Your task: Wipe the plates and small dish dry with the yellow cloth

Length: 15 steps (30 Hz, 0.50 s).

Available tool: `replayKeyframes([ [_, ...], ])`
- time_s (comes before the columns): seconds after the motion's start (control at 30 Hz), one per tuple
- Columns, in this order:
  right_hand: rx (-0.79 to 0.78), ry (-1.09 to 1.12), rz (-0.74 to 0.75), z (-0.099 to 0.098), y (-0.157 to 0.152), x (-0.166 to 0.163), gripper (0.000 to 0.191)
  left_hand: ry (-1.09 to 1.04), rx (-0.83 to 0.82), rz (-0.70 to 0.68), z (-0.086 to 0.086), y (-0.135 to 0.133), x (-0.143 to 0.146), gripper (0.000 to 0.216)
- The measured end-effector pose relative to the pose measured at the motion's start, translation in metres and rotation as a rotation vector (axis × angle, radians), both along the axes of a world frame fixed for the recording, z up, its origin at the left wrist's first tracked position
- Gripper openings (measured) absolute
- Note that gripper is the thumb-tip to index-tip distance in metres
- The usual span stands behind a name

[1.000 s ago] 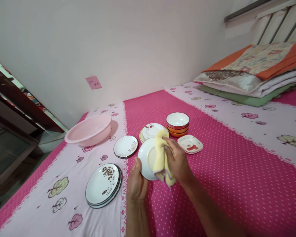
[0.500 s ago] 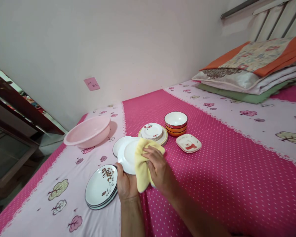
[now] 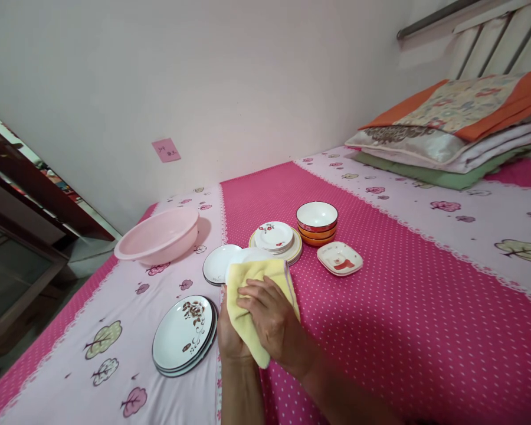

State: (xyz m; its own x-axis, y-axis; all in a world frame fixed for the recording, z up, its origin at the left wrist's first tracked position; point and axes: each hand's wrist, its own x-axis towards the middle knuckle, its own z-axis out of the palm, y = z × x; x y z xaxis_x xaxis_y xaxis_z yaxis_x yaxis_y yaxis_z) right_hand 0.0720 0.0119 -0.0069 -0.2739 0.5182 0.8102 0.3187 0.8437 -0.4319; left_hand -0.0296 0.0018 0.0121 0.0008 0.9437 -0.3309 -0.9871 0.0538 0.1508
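My left hand (image 3: 232, 330) grips a white plate (image 3: 249, 255) from below, its fingers partly hidden. A yellow cloth (image 3: 252, 273) covers most of that plate, so only the far rim shows. My right hand (image 3: 269, 316) is closed on the cloth and presses it against the plate. To the left of my left hand lies a stack of dark-rimmed plates (image 3: 177, 336) with a brown flower print. Just beyond the held plate sit white plates (image 3: 216, 264) and a stack of small flowered plates (image 3: 274, 236) on larger yellow-rimmed ones.
Stacked orange bowls (image 3: 317, 227) and square dishes (image 3: 340, 258) stand to the right on the pink dotted bedsheet (image 3: 407, 330). A pink basin (image 3: 159, 237) rests at the left near the wall. Folded bedding (image 3: 451, 127) is piled at the far right.
The cloth has moved left across the plate and now hides most of it. My right hand has shifted left and slightly down with the cloth, closer to my left hand.
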Motion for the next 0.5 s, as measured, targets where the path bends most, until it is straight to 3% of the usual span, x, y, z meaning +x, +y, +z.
replayKeyframes([
  [0.17, -0.032, 0.126, -0.045, 0.007, 0.008, 0.011, 0.031, 0.149, -0.01, -0.044, 0.01, 0.005, 0.02, 0.05],
  [0.33, -0.156, 0.211, -0.103, 0.003, 0.014, 0.016, 0.038, 0.372, -0.001, -0.01, -0.001, 0.009, 0.029, 0.039],
  [0.5, -0.21, 0.21, -0.161, -0.003, 0.019, 0.015, 0.035, 0.407, 0.012, -0.013, -0.006, 0.009, 0.028, 0.041],
])
